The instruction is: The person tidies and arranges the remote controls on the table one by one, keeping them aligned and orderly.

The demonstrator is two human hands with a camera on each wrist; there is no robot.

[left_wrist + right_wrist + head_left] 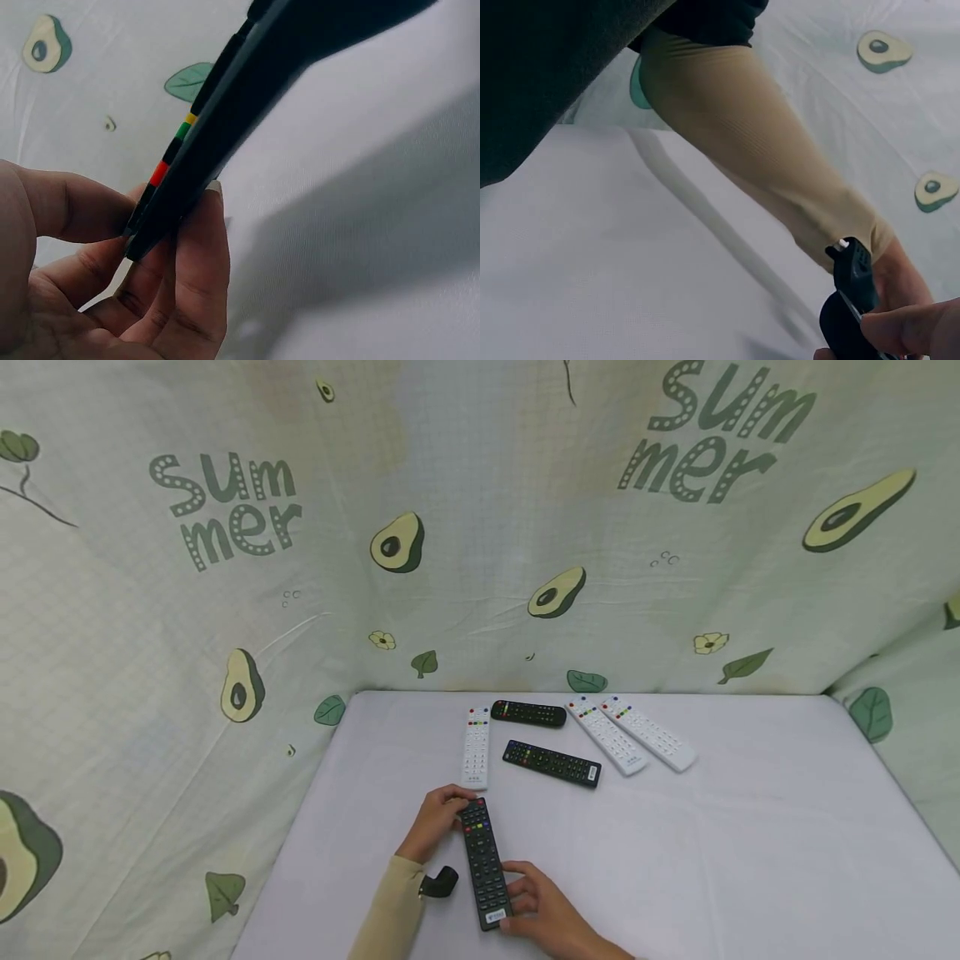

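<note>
A black remote control point(483, 864) with coloured buttons near its top is held by both hands at the front of the table. My left hand point(437, 820) pinches its far end, thumb on the button face and fingers behind, as the left wrist view shows the remote point(217, 142) edge-on. At the near end, by the white label, my right hand point(547, 908) grips the right side with thumb and fingers. In the right wrist view only part of the right hand point(911, 330) shows. Just beyond the left fingertips lies a white remote point(476, 752).
Farther back lie two more black remotes, one near the back edge point(528, 713) and one slanted point(552, 763). Two white remotes point(606, 737) lie side by side to their right. A printed cloth point(480, 527) hangs behind the white table point(750, 852). A black wrist device point(440, 882) sits at the left cuff.
</note>
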